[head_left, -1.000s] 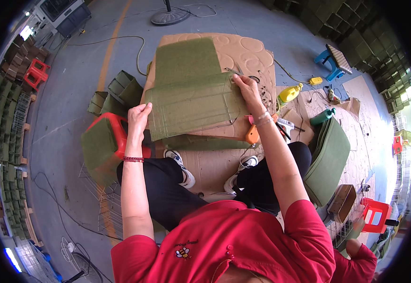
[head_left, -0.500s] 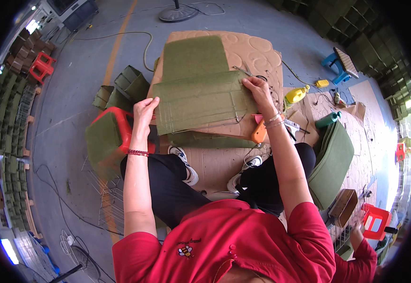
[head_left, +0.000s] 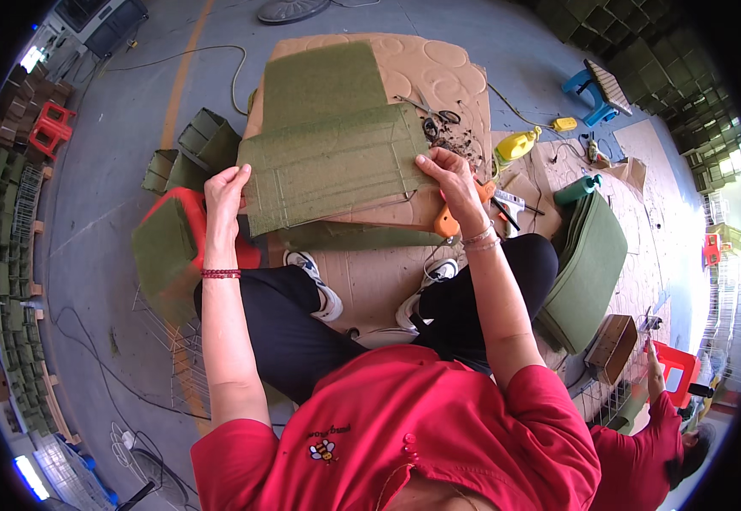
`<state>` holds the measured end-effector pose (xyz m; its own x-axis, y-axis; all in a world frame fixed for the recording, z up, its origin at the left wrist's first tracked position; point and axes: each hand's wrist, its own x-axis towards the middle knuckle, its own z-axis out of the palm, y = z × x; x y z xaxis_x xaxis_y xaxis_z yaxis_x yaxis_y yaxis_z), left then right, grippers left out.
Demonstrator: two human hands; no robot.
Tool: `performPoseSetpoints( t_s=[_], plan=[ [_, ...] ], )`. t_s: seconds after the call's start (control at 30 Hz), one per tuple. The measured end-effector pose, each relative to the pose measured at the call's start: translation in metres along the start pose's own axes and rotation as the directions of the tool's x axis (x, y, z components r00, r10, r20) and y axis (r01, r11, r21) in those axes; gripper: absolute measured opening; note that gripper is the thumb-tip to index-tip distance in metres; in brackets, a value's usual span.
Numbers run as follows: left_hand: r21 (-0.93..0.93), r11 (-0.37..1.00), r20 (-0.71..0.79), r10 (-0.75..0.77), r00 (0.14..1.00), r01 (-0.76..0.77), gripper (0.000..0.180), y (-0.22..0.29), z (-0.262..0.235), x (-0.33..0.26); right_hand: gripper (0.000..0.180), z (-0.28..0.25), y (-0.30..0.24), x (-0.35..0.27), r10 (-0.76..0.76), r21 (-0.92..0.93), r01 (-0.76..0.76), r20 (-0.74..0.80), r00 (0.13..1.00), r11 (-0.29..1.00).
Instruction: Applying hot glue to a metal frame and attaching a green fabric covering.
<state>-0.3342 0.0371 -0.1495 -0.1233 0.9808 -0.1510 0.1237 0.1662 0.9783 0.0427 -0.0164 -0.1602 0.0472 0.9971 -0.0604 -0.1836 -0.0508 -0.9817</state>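
Between my two hands I hold a green felt-like sheet [head_left: 328,170] stretched out above a cardboard-topped work surface [head_left: 464,94]. My left hand [head_left: 227,200] pinches its left edge, thumb on top. At the right edge, my right hand [head_left: 455,179] grips the sheet near the corner. A thin wire frame [head_left: 353,209] lies against the sheet, its rod showing along the near edge; how the two are joined I cannot tell. Beyond it, another green sheet [head_left: 323,81] rests flat on the cardboard. Open scissors [head_left: 426,106] lie to the right, beside dark scraps.
Right of the work surface are an orange-handled tool [head_left: 447,223], a yellow bottle [head_left: 517,146], a green bottle [head_left: 576,189] and stacked green sheets [head_left: 587,264]. A red stool [head_left: 187,204] with green material stands left. Another person [head_left: 643,451] works at lower right.
The whole view has shifted. The held sheet has moved slightly left over the cardboard, uncovering more of the scissors and scraps. The other person has come further into view.
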Motion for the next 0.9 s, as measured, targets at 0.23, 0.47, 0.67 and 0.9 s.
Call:
performPoseSetpoints(
  t_s=[0.23,0.47,0.67,0.9],
  plan=[
    [0.557,0.652,-0.107,0.671,0.734,-0.514,0.034,0.034,0.013,-0.036,0.017,0.004,0.004,-0.003,-0.006,0.051,0.008,-0.025,1.000,0.999],
    [0.535,0.280,0.493,0.663,0.563,-0.797,0.068,0.040,0.037,-0.087,0.017,-0.001,0.003,-0.009,-0.022,0.019,0.023,-0.014,1.000,1.000],
    [0.622,0.026,0.647,0.546,0.532,-0.782,0.071,0.019,0.034,-0.085,0.024,-0.027,0.003,-0.035,-0.125,-0.055,0.113,-0.338,0.933,0.992],
    [0.590,0.093,0.575,0.648,0.499,-0.802,0.041,0.019,0.033,-0.081,0.043,-0.058,0.061,-0.071,-0.230,-0.722,-0.264,-0.507,0.831,0.640]
  ],
)
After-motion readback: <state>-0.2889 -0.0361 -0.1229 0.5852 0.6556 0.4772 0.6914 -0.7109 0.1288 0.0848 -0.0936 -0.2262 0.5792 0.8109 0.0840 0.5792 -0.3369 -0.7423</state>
